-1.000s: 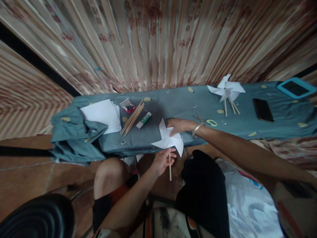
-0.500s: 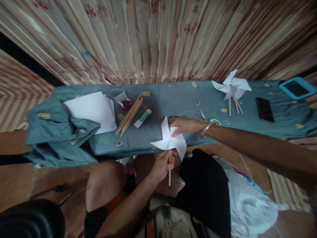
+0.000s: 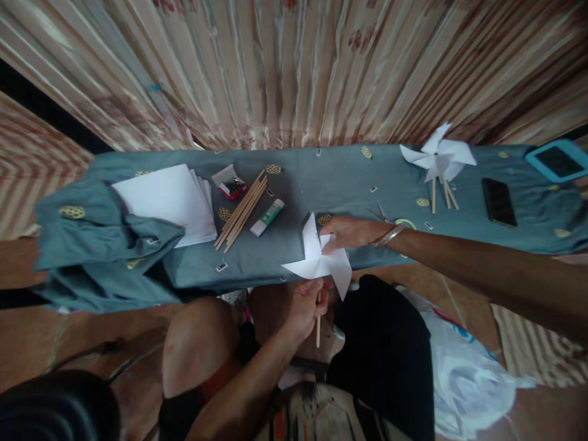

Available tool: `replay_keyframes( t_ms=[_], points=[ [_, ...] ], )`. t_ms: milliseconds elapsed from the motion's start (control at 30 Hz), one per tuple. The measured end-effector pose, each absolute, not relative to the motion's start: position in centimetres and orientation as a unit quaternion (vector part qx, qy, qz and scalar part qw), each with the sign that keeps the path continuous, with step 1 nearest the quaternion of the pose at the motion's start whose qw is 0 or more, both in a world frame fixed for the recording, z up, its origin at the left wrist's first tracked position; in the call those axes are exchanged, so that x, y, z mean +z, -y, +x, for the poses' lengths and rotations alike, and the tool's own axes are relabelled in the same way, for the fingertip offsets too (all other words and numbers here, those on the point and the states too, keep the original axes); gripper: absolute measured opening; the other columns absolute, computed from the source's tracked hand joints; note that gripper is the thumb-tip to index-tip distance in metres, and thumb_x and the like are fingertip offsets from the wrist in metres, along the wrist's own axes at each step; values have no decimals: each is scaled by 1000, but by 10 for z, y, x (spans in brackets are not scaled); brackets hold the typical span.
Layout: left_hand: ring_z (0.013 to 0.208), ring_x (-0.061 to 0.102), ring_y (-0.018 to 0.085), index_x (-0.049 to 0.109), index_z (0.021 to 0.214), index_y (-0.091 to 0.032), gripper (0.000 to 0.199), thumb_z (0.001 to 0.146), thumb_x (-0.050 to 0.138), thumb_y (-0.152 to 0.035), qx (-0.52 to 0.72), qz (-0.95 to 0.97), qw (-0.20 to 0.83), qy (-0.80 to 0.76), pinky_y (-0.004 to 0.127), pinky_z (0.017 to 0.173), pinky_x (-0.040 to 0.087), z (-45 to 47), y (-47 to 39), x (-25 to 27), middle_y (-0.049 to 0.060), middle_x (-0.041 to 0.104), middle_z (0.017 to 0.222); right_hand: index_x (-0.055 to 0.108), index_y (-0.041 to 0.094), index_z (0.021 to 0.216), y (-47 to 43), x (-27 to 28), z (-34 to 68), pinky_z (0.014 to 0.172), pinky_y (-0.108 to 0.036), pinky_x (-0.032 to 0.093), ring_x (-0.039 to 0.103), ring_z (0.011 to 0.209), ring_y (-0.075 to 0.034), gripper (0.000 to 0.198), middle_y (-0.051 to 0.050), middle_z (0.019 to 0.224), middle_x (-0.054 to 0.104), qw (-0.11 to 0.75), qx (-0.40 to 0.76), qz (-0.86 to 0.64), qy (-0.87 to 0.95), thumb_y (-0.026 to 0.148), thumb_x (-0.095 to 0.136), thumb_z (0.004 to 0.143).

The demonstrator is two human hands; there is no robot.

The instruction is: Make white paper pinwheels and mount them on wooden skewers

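A white paper pinwheel [image 3: 316, 264] is held at the table's front edge, its folded blades spread. My left hand [image 3: 307, 309] is closed around a thin wooden stick [image 3: 318, 331] just below the pinwheel, the lower end poking out beneath my fist. From the right, my right hand [image 3: 342, 234] grips the pinwheel's upper right blade, with the thumb on its face. Where the stick meets the paper is hidden behind the blades. Scissors [image 3: 399, 223] with pale green handles lie beside my right wrist, partly covered by it.
On the cloth-covered table [image 3: 303, 184] are a stack of white paper [image 3: 160, 199], a small box of dark pins [image 3: 230, 184], several wooden sticks [image 3: 241, 211] and a glue stick [image 3: 267, 217]. Finished pinwheels [image 3: 438, 156], a phone [image 3: 499, 202] and a blue-framed tablet [image 3: 558, 160] lie at the right.
The view has shifted slightly. Both hands keep their hold on the pinwheel and stick, and the pinwheel has barely moved.
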State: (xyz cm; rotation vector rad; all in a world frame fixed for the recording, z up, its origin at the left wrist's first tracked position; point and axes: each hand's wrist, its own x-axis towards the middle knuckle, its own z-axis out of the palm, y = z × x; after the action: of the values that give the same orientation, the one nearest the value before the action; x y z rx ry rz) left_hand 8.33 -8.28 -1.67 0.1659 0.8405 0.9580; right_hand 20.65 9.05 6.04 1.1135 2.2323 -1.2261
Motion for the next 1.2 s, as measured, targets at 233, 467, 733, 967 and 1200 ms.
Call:
replay_keyframes(
  t_ms=[233,467,733,967,1200],
  points=[
    [35,28,1,65,72,-9,49,60,83,-53,449,84,795,-400,21,42,8,83,83,-16,-6,45,46,75,15,79,-88,67,204,59,-23,39,58,64,-14,16,0,67,65,192,-390,375,-819,29,68,78],
    [35,27,1,65,69,-9,43,65,81,-49,441,80,791,-416,21,42,9,83,82,-14,-6,44,43,76,15,83,-89,78,194,63,-25,40,60,68,-16,15,-2,71,68,224,-352,365,-832,27,68,78],
    [35,29,1,65,73,-10,48,61,82,-53,442,80,801,-395,21,41,10,82,84,-14,-5,47,46,75,15,78,-97,76,191,63,-26,38,59,68,-16,17,-3,70,67,259,-329,344,-840,31,71,77],
    [35,29,1,64,71,-10,51,59,83,-55,436,76,810,-384,21,42,10,83,84,-16,-6,45,46,76,13,79,-99,69,196,60,-25,36,58,67,-15,20,-2,68,65,253,-344,343,-837,32,69,77],
    [34,27,1,63,70,-11,53,57,83,-58,435,74,813,-380,22,41,9,84,83,-18,-7,44,44,74,16,73,-100,64,199,58,-24,35,57,64,-15,17,0,65,64,233,-367,359,-826,32,71,76]
  ],
)
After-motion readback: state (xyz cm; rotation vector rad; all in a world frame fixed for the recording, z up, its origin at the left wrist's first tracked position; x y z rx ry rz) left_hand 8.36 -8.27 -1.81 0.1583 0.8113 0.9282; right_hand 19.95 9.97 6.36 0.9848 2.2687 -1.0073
